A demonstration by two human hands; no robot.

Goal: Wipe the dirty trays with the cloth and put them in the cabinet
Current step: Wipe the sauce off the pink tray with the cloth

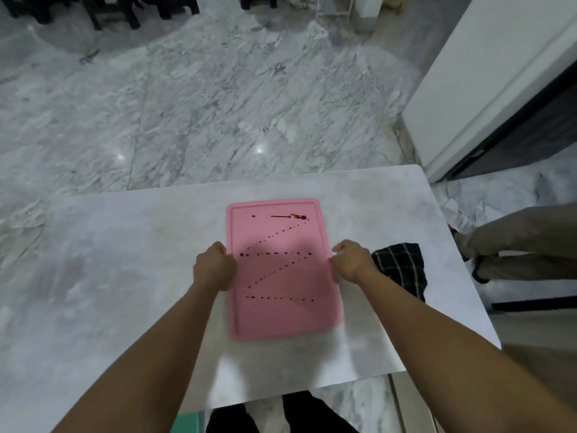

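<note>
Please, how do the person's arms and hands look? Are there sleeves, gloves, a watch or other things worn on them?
The left forearm and the right forearm are bare as far as the picture shows: no sleeves. The left hand and the right hand wear no gloves, and no watch or bracelet shows at either wrist.

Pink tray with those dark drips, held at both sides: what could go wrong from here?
1. The dark drips on the pink tray look wet; if it tilts while the left grip and right grip hold its long edges, they may run onto the table.
2. The checked cloth lies close beside the right grip; shifting the tray could nudge it towards the table's edge.
</note>
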